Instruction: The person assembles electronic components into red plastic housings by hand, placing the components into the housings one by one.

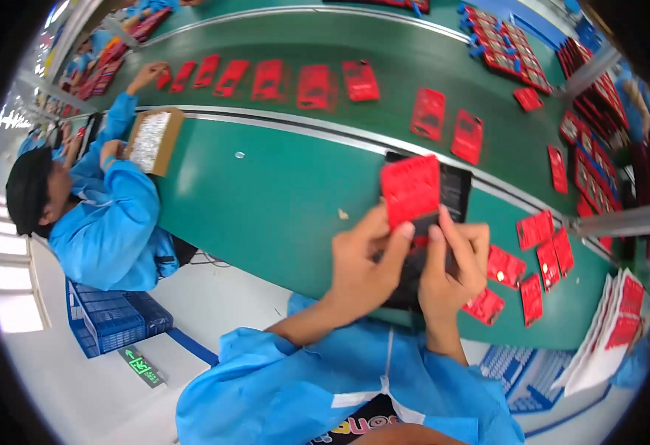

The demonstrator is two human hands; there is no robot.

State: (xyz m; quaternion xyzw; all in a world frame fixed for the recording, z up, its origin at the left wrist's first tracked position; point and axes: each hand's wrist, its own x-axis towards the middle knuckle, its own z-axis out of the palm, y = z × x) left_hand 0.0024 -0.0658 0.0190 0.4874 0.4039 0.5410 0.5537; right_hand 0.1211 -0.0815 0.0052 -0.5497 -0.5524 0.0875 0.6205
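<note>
Above the near edge of the green table (266, 200), a red flat pack (411, 191) is held up, its dark lower end pinched between thumb and forefinger of both the left hand (368, 259) and the right hand (455, 276). Part of a black panel (456, 187) beneath is hidden by the hands. Toward the table's right end, loose red packs (536, 230) are scattered, and the far right corner is crossed by a metal post (622, 222). Beyond the far edge, a row of red packs (313, 86) is carried on a dark green belt (392, 111). At the left end, a cardboard box (168, 144) is set beside a co-worker (110, 230) in blue. Print is borne by the packs, too small to be read; coloured lettering is partly shown on the wearer's dark shirt (373, 415).
</note>
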